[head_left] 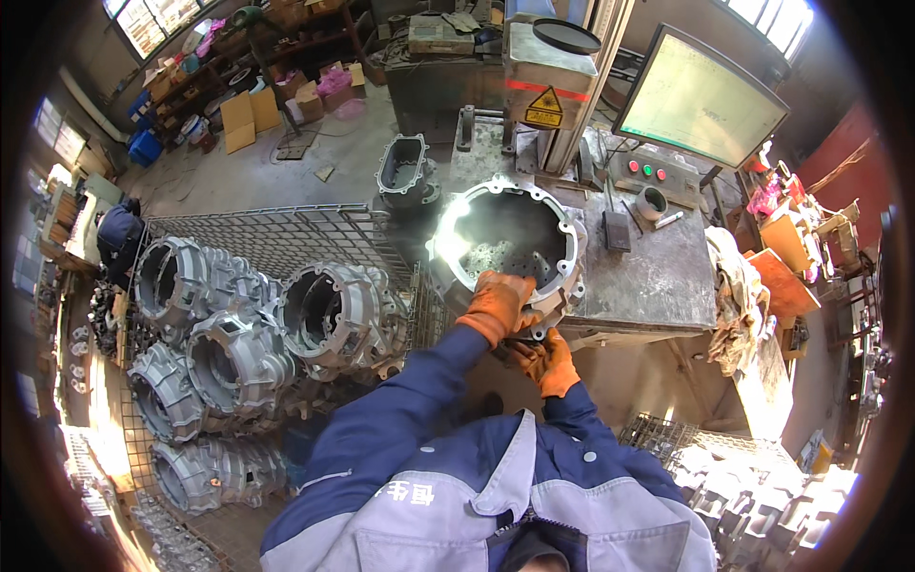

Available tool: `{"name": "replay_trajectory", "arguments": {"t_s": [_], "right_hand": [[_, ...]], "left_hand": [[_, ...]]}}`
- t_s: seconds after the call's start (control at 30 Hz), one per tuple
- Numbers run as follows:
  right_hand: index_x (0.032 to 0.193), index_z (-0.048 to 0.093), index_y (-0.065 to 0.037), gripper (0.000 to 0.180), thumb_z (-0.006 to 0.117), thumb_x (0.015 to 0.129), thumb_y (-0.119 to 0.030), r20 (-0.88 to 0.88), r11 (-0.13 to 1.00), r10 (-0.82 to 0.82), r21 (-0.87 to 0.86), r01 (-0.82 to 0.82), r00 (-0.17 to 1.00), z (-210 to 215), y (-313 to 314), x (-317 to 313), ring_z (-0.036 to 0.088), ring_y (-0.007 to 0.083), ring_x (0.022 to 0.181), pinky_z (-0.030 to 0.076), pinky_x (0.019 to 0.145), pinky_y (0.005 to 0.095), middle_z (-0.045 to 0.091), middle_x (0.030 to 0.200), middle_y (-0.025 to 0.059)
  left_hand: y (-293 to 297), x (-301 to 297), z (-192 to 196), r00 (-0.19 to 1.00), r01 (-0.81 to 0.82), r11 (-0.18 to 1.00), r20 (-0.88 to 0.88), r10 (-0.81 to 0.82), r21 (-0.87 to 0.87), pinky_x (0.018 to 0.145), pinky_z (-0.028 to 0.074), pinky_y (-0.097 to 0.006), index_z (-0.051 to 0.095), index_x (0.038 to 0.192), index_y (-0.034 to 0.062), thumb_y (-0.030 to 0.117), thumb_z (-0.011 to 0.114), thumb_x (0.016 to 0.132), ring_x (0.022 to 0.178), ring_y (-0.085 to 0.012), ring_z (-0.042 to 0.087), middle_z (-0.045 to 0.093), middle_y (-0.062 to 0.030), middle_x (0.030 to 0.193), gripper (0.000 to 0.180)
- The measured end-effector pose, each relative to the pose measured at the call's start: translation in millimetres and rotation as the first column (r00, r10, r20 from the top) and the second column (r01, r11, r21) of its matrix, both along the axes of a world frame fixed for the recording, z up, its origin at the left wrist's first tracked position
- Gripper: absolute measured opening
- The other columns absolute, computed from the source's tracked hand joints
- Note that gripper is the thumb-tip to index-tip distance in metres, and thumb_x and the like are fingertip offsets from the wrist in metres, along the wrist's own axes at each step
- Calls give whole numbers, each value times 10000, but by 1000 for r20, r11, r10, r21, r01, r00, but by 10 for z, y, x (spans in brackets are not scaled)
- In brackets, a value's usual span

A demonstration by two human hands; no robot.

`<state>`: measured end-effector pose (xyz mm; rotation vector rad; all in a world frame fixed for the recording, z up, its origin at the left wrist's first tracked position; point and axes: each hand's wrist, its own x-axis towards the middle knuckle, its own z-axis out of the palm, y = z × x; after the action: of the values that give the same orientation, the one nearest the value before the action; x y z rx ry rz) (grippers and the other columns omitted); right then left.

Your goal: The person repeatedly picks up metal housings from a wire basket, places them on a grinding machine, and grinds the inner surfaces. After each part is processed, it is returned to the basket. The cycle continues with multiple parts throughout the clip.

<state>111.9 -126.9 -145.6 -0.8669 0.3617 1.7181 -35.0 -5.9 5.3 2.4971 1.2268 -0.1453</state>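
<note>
Orange gloves on both hands [498, 305], navy-and-grey work jacket [477, 486].

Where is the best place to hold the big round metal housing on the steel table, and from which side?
Probably the near rim of the housing, from the person's side. It sits open side up at the table edge, and its flanged rim overhangs there. The left hand already lies on that rim; the right hand is just below it.

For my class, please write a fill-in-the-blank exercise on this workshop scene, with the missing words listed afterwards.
1. Both hands, left and right, wear ____ work gloves.
2. They grip the near rim of the large round grey cast-metal housing on the steel ____.
3. The similar grey housings to the person's left lie in a wire-mesh ____.

Missing words: orange; workbench; crate
</note>
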Motion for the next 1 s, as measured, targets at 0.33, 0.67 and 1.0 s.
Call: {"name": "replay_trajectory", "arguments": {"t_s": [0.33, 0.67, 1.0], "right_hand": [[1254, 491, -54, 405, 403, 1064, -401, 63, 998, 38, -43, -35, 997, -319, 44, 160, 671, 391, 969, 565, 879, 565, 630, 1158, 185], [1225, 501, -58, 421, 447, 1046, -435, 151, 995, 77, -79, -66, 985, -81, 49, 122, 658, 382, 897, 573, 790, 504, 619, 1173, 183], [1210, 481, -48, 366, 464, 1050, -376, 169, 992, 47, -124, -26, 985, -85, 60, 148, 661, 350, 786, 589, 796, 523, 608, 1134, 190]], "left_hand": [[48, 79, -151, 995, -8, 1000, 96, 6, 16, 865, 494, -448, 663, 1049, 137, 589, 669, 806, 996, -344, 678, 719, -138, 1010, 513], [46, 43, -209, 984, 26, 997, 174, -39, 73, 861, 484, -460, 662, 1022, 106, 565, 666, 813, 995, -365, 664, 711, -151, 1003, 504], [55, 87, -203, 994, 19, 998, 110, -26, 65, 847, 501, -443, 664, 1045, 118, 600, 671, 805, 995, -348, 674, 715, -140, 1007, 539]]}}
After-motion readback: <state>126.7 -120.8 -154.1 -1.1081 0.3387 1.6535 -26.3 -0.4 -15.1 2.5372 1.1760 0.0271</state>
